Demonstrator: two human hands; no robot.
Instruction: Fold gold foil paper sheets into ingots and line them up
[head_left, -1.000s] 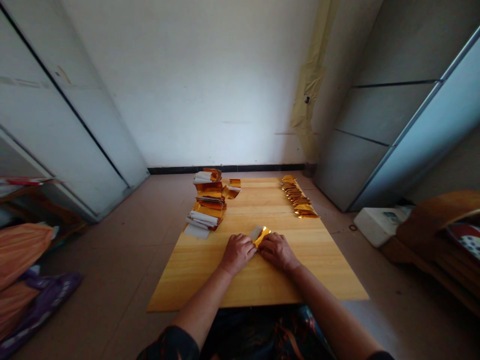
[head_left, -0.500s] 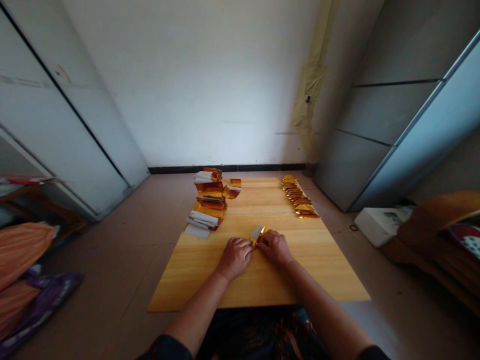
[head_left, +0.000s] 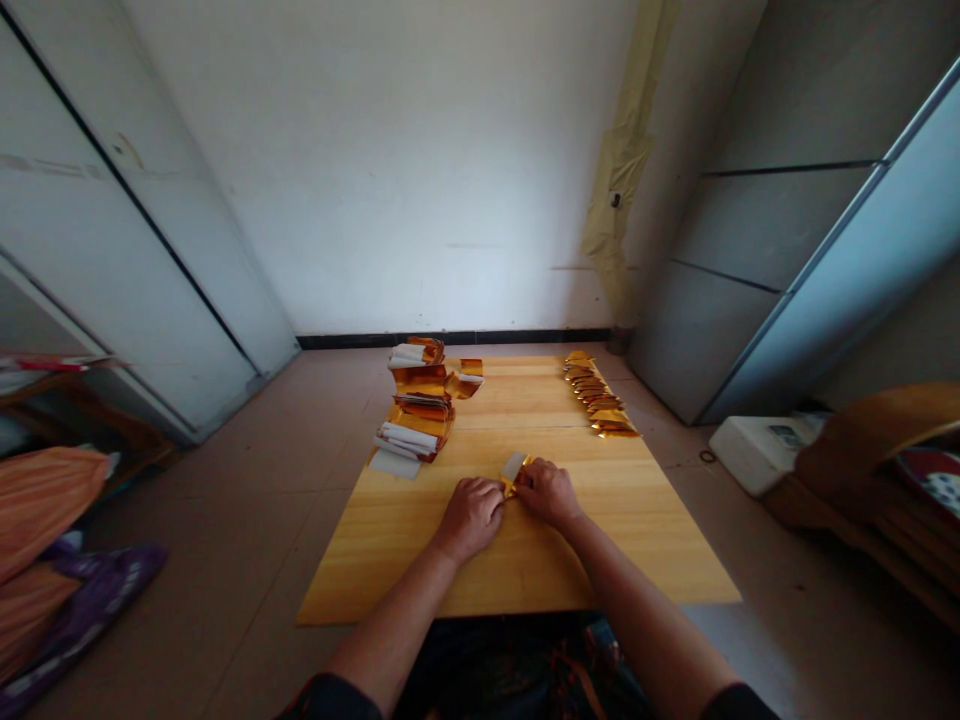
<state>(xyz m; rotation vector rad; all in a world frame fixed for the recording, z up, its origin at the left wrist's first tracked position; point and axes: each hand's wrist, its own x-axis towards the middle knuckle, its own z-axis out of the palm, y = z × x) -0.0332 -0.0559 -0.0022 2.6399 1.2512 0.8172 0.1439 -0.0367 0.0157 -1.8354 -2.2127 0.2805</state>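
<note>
A small sheet of gold foil paper (head_left: pixel 514 466), gold on one face and whitish on the other, lies partly folded near the middle of the wooden table (head_left: pixel 420 570). My left hand (head_left: pixel 472 513) is closed on its left side, fingers curled over the edge. On its right side my right hand (head_left: pixel 550 490) pinches the paper, the fingertips close to those of the left. The fingers hide much of the lower part of the sheet. At the table's left lie loose stacks of gold foil paper (head_left: pixel 421 410). A row of folded gold pieces (head_left: pixel 596 395) runs along the right edge.
A wall (head_left: pixel 450 200) stands behind the table. To the right are a grey cabinet (head_left: pixel 739 260), a white box (head_left: pixel 757 452) on the floor and a wooden chair (head_left: pixel 847 510). Orange cloth (head_left: pixel 45 500) and a purple bag (head_left: pixel 97 610) sit at the left.
Both hands stay almost in place on the paper. The upright gold flap beside my right fingers looks lower and less visible now. The stacks and the folded row are unchanged.
</note>
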